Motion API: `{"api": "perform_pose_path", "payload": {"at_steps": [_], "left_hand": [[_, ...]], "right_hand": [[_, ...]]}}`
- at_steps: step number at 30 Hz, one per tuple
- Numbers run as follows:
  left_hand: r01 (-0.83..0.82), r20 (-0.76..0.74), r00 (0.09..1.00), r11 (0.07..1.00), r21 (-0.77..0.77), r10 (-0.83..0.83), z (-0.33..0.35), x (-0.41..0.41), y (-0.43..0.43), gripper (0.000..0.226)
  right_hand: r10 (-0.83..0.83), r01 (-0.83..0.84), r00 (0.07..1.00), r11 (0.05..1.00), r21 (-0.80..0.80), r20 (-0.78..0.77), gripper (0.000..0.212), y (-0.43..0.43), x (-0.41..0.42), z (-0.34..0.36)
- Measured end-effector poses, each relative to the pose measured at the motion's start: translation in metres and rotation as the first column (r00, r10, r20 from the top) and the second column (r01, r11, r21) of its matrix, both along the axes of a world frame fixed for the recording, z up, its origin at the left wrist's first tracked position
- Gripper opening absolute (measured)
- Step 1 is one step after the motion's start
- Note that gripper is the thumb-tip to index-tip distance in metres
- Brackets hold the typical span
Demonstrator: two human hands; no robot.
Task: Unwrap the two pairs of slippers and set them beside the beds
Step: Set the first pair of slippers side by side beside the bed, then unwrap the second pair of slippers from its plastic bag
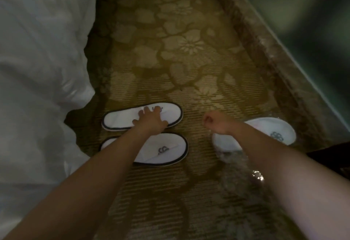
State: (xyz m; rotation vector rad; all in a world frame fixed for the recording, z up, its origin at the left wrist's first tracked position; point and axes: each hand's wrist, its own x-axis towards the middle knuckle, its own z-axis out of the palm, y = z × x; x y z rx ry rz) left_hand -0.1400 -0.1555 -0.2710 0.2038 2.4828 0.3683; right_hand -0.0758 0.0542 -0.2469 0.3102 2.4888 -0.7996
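Two unwrapped white slippers with dark trim lie side by side on the carpet beside the bed: the far slipper [121, 119] and the near slipper [166, 150]. My left hand [149, 119] rests flat on the far slipper, fingers spread over its top. To the right lies a second pair of slippers [272, 131], still inside clear plastic wrap [238, 166] that trails toward me. My right hand [216, 122] hovers just left of that wrapped pair, fingers curled loosely, holding nothing that I can see. My right forearm covers part of the wrapped pair.
A bed with white linen [37, 69] fills the left side. The floor is a gold floral carpet [180, 50]. A marble border strip [265, 50] and a dark green wall [312, 22] run along the right.
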Motion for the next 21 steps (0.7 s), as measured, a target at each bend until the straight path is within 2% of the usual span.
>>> {"api": "perform_pose_path", "payload": {"at_steps": [2, 5, 7, 10, 13, 17, 21], "left_hand": [[0.162, -0.009, 0.987, 0.987, 0.020, -0.161, 0.017, 0.004, 0.026, 0.064], [0.321, 0.036, 0.942, 0.927, 0.193, -0.334, 0.039, 0.015, 0.072, 0.048], [0.398, 0.091, 0.900, 0.889, 0.225, -0.426, 0.049, 0.022, 0.107, 0.049], [0.489, 0.104, 0.846, 0.838, 0.243, -0.524, 0.060, 0.031, 0.165, 0.049], [0.505, 0.057, 0.839, 0.812, 0.292, -0.542, 0.069, 0.038, 0.219, 0.046], [0.546, 0.062, 0.821, 0.812, 0.207, -0.568, 0.056, 0.045, 0.266, 0.047], [0.513, 0.108, 0.850, 0.857, 0.050, -0.515, 0.027, 0.043, 0.272, 0.063]], "right_hand": [[-0.045, 0.042, 0.997, 0.998, -0.043, -0.067, 0.016, 0.021, 0.001, 0.013], [-0.183, 0.167, 0.978, 0.975, -0.149, -0.100, 0.021, 0.059, 0.013, 0.027], [-0.215, 0.207, 0.969, 0.976, -0.071, -0.124, 0.013, 0.090, 0.026, 0.027], [-0.320, 0.323, 0.933, 0.946, -0.006, -0.165, 0.022, 0.136, 0.052, 0.014], [-0.518, 0.529, 0.836, 0.848, 0.013, -0.182, 0.036, 0.170, 0.080, -0.007], [-0.665, 0.685, 0.725, 0.723, 0.090, -0.182, 0.062, 0.200, 0.113, -0.030], [-0.755, 0.765, 0.641, 0.643, 0.038, -0.138, 0.080, 0.216, 0.125, -0.047]]}}
